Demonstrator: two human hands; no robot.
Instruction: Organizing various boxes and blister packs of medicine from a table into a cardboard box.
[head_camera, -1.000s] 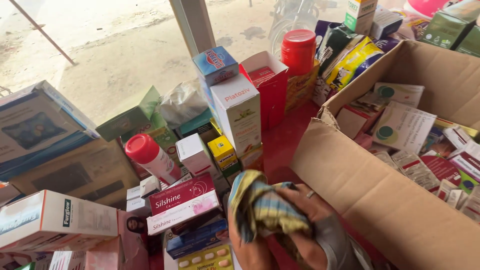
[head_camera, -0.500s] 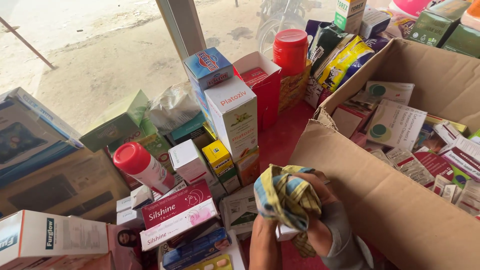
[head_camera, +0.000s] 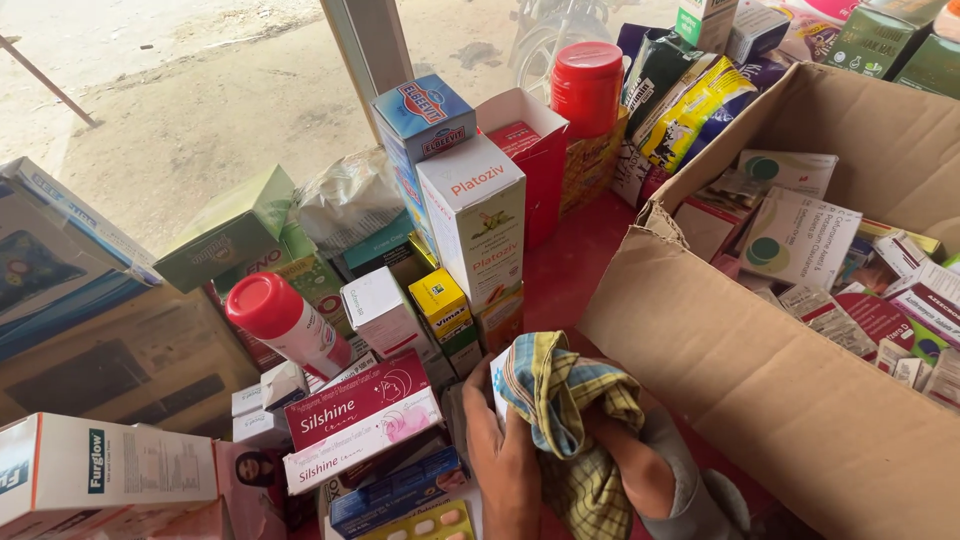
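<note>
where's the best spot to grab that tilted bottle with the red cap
Probably the white body of the bottle just under the red cap, coming from above. It leans with the cap up and towards the left, and boxes crowd its lower end, so only the upper part is free.

A cardboard carton (head_camera: 760, 370) full of packets sits at right, stacked boxes (head_camera: 470, 215) crowd the left, and both hands (head_camera: 560, 450) with a cloth (head_camera: 560, 400) lie near, between them.

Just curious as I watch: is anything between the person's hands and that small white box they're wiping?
Only the checked cloth. The right hand presses it against the white box, which the left hand grips bare.
</note>
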